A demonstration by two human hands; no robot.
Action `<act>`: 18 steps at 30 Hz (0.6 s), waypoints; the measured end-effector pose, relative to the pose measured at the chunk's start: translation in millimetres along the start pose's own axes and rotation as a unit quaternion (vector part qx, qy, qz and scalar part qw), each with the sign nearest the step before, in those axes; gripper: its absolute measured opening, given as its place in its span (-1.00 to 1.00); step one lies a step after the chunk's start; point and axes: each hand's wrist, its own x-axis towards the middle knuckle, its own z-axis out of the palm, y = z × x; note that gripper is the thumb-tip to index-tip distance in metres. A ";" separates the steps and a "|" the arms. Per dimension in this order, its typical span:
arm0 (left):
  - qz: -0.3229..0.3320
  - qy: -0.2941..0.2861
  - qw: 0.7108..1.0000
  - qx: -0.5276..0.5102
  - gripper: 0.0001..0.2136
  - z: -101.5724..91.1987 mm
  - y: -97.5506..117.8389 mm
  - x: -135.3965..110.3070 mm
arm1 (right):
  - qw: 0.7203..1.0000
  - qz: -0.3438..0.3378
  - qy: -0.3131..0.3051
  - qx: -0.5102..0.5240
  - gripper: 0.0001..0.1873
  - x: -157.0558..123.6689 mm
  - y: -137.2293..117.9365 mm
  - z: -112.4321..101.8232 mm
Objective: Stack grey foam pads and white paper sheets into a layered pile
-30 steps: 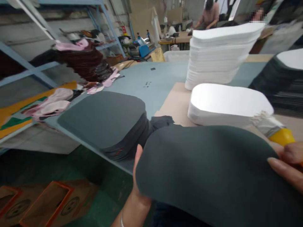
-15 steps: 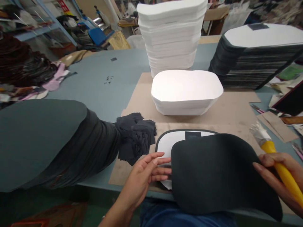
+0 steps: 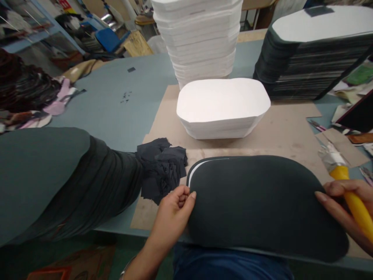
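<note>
A dark rounded fabric panel (image 3: 262, 202) lies over a white piece with a dark border, whose white edge (image 3: 194, 173) shows only as a thin curve at the upper left. My left hand (image 3: 177, 208) pinches the panel's left edge between thumb and curled fingers. At the opposite end, my right hand (image 3: 349, 198) grips a brush (image 3: 357, 212) with a yellow handle and pale, crusted bristles, while its thumb and a finger also hold the panel's right edge. Most of the white piece is hidden beneath the panel.
Beyond the panel stand a low white stack (image 3: 223, 101) and a tall white stack (image 3: 201, 39). Dark scraps (image 3: 161, 169) and a stack of dark panels (image 3: 43, 167) are on the left. A dark-and-white stack (image 3: 314, 58) rises at the back right, on the blue-green table (image 3: 101, 93).
The dark panel has come down flat over the white piece, covering its dark patch. My left hand has gone from spread fingers to pinching the panel's left edge. The view shifted slightly.
</note>
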 end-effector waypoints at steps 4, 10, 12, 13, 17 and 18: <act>0.025 0.062 0.993 0.095 -0.66 -13.1 -24.4 24.5 | 0.992 -0.079 -0.103 -0.007 -0.68 -4.9 5.8 25.7; 0.038 0.062 0.988 0.135 -0.65 -12.8 -44.0 33.8 | 0.987 -0.109 -0.098 -0.061 -0.79 -15.9 22.8 41.7; 0.049 0.060 0.986 0.149 -0.66 -11.7 -41.4 34.6 | 0.988 -0.108 -0.078 -0.073 -0.76 -14.8 26.1 40.0; 0.053 0.061 0.984 0.157 -0.66 -11.3 -39.8 35.3 | 0.989 -0.104 -0.070 -0.080 -0.75 -13.7 26.8 39.7; 0.054 0.071 0.980 0.177 -0.68 -11.0 -37.1 38.7 | 0.989 -0.088 -0.059 -0.105 -0.73 -10.8 25.7 43.8; 0.051 0.072 0.980 0.177 -0.68 -11.1 -37.4 39.2 | 0.989 -0.085 -0.060 -0.107 -0.73 -10.8 25.1 45.3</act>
